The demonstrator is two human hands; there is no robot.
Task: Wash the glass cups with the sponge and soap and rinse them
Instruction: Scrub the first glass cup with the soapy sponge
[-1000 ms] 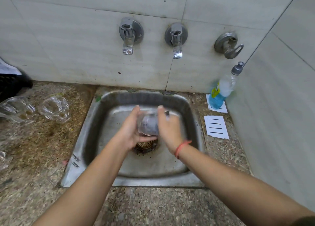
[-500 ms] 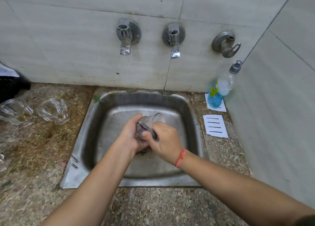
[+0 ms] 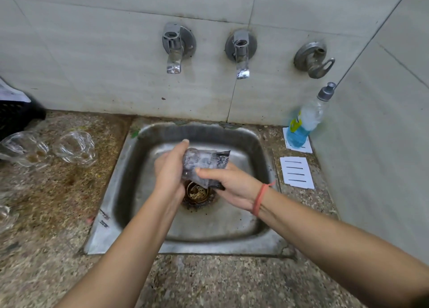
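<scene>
Over sink drain: I see left hand wrapped round glass cup, fingers curled on its wall. Right hand pinches dark sponge against cup's right side, thumb across front. Cup looks foamy, so I judge it slick. Main risk: cup slips from left grip, drops on steel basin, chips. Hard sponge squeeze could crack thin glass. Two more cups on counter at left. Taps show no flow; rinse not yet done.
</scene>
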